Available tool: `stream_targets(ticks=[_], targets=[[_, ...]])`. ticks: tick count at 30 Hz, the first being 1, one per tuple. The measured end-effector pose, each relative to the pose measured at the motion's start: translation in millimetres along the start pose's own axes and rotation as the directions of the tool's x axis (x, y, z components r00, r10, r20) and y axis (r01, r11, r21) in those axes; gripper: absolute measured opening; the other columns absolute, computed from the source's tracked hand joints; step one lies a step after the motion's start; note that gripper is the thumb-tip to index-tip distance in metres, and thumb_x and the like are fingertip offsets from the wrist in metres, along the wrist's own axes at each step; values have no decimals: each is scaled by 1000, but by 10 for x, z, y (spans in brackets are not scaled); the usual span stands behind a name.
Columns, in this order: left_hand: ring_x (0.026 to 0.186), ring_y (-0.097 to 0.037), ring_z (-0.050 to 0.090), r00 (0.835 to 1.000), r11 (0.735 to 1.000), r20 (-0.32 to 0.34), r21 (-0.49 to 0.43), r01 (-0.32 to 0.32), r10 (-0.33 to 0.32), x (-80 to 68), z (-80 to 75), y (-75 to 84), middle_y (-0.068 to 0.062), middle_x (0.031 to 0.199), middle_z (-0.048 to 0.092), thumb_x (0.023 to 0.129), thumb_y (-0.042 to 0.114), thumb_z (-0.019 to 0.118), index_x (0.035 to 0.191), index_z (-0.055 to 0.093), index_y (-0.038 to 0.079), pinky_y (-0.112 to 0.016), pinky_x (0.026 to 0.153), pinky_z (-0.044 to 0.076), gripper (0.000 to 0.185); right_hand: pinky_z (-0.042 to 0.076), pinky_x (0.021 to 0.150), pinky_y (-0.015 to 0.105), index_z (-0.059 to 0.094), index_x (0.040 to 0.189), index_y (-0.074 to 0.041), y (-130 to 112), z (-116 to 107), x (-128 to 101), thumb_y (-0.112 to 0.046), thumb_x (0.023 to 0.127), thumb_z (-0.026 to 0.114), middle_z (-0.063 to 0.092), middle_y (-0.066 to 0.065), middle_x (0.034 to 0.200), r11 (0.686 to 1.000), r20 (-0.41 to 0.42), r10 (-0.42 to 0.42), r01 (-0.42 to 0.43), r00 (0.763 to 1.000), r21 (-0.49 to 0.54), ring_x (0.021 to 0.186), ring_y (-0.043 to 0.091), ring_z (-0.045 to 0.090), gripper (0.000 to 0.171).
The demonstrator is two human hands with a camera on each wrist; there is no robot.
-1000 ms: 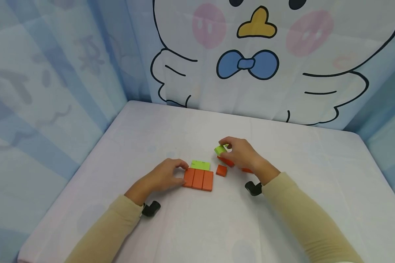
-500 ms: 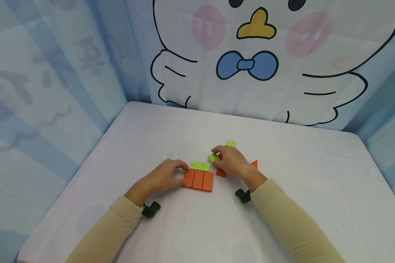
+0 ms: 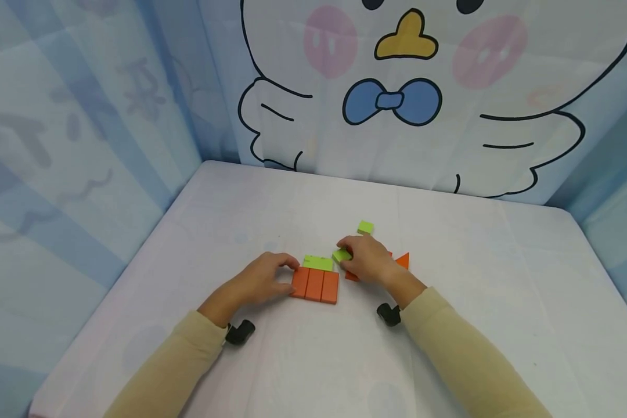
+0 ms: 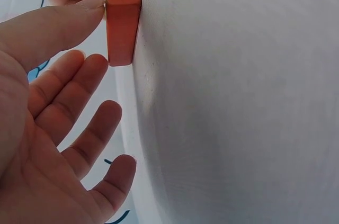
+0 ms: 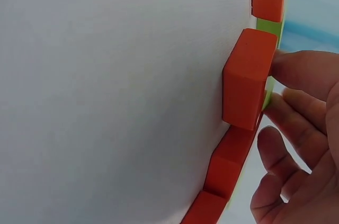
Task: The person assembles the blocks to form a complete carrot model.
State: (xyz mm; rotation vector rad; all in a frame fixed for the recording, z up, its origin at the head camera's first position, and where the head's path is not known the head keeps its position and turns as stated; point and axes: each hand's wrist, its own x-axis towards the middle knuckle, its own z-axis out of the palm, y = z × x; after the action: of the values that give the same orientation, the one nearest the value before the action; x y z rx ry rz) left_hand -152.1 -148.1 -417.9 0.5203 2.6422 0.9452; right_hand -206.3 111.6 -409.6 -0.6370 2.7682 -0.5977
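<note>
My left hand (image 3: 258,281) rests its thumb and forefinger against the left side of three orange blocks (image 3: 314,285) laid side by side. In the left wrist view the thumb touches the end orange block (image 4: 122,33), the other fingers loosely spread. A flat green block (image 3: 318,263) lies along the far side of that row. My right hand (image 3: 366,255) pinches a small green block (image 3: 341,255) between thumb and forefinger, just right of the flat one. Under this hand, a small orange block (image 3: 351,276) shows in part; the right wrist view shows it as a near orange block (image 5: 243,83).
Another small green block (image 3: 366,227) lies beyond the right hand. An orange triangular block (image 3: 403,260) sits to its right, with other orange blocks (image 5: 225,166) partly hidden beneath the hand. The white-covered table (image 3: 319,360) ends at a printed curtain (image 3: 386,151).
The right hand has moved left and toward the person with the small green block, uncovering the far green block and the orange triangular block. The left hand has stayed in place.
</note>
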Motion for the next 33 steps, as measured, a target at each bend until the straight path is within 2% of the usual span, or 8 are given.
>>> stream_targets(ticks=[11, 20, 33], targets=[[127, -28, 51, 1000, 1000, -8, -1, 13, -13, -4, -3, 6, -4, 128, 60, 89, 17, 77, 128, 63, 11, -46, 106, 42, 41, 49, 93, 43, 65, 129, -3, 20, -27, -99, -15, 92, 68, 67, 8, 115, 998, 9, -49, 50, 999, -31, 99, 25, 59, 39], [127, -28, 51, 1000, 1000, -4, -11, 12, -12, 1, 9, 6, -4, 127, 61, 89, 16, 77, 127, 63, 10, -46, 106, 42, 41, 46, 99, 45, 63, 133, -6, -5, -9, 0, -16, 93, 66, 66, 8, 122, 999, 8, -29, 30, 1000, -30, 112, 29, 56, 42], [126, -28, 51, 1000, 1000, 0, 1, 18, -18, 0, 12, 18, -4, 126, 61, 89, 16, 76, 127, 63, 10, -45, 106, 42, 41, 49, 90, 41, 64, 132, -8, -19, -2, 39, -16, 93, 66, 66, 9, 112, 999, 23, -46, 47, 999, -22, 101, 26, 56, 40]])
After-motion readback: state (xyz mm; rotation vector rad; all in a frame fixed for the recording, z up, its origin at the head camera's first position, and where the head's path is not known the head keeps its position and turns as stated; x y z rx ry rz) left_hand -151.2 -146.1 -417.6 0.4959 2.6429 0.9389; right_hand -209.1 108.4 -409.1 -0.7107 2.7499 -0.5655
